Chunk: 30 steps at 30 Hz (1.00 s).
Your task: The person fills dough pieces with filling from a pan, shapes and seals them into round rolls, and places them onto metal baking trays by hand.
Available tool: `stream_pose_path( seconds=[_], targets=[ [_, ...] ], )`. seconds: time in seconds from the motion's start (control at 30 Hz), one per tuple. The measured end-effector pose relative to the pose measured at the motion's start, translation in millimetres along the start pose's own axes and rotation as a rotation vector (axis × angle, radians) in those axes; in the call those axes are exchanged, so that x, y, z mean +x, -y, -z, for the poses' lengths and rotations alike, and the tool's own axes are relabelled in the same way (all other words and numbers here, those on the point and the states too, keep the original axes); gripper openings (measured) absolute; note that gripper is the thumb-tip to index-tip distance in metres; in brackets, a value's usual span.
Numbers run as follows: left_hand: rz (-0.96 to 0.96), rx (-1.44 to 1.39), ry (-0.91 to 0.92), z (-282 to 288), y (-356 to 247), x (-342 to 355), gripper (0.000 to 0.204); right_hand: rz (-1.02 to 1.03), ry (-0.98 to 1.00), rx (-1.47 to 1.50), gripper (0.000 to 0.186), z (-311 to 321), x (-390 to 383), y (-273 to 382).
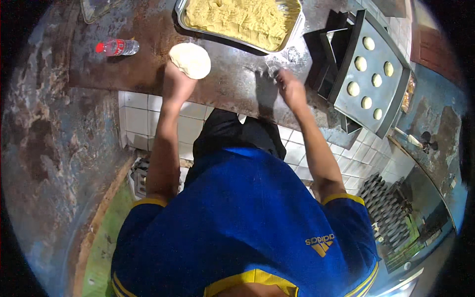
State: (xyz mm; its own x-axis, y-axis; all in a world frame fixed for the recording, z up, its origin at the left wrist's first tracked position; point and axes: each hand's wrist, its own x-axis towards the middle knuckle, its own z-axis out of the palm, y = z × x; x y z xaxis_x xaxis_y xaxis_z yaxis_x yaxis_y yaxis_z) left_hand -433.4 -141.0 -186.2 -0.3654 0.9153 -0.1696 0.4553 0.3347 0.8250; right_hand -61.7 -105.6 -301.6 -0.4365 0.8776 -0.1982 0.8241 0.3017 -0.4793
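A flat, pale round of dough [190, 59] rests on my left hand [178, 83], over the near edge of the worktable. The dough covers the fingers of that hand. My right hand [293, 90] is above the table edge further right, apart from the dough. Motion smears its fingers, and I cannot make out anything in them. Beyond both hands is a metal tray [298, 30] filled with a soft yellow mass [237, 21], its surface uneven and partly scooped away at the right end.
A baking sheet [341, 101] with several small dough balls [376, 80] stands tilted on a metal rack [326, 59] at the right. A plastic bottle with a red cap [118, 47] lies on the brown worktable [143, 74] at left. White flour dusts the table near the tray.
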Motion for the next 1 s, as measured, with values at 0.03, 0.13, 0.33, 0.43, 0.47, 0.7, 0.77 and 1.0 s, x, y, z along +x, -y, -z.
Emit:
stream_pose_path(
  seconds=[0.03,0.13,0.33,0.43,0.47,0.7,0.77,1.0],
  targets=[
    [-0.034,0.008,-0.014,1,2,2,0.042,0.020,-0.105,-0.018,0.025,19,20,-7],
    [0.001,0.018,0.029,4,-4,2,0.040,0.002,-0.128,-0.234,0.032,72,69,-4],
    [0.060,-0.204,0.046,-3,-10,7,0.039,0.149,-0.143,-0.522,0.039,86,121,-25],
    [0.108,-0.303,-0.005,0,-7,7,0.040,0.216,0.001,-0.569,0.039,84,124,-24],
    [0.155,-0.338,-0.020,1,-8,6,0.041,0.220,0.004,-0.573,0.039,83,124,-23],
    [0.223,-0.431,-0.036,7,-6,5,0.047,0.300,0.146,-0.688,0.029,67,122,-16],
    [0.147,-0.451,-0.031,7,-1,6,0.044,0.283,0.193,-0.658,0.022,63,125,-12],
    [0.092,-0.334,0.116,15,-9,6,0.042,0.004,0.352,-0.300,0.025,88,143,10]
  ],
)
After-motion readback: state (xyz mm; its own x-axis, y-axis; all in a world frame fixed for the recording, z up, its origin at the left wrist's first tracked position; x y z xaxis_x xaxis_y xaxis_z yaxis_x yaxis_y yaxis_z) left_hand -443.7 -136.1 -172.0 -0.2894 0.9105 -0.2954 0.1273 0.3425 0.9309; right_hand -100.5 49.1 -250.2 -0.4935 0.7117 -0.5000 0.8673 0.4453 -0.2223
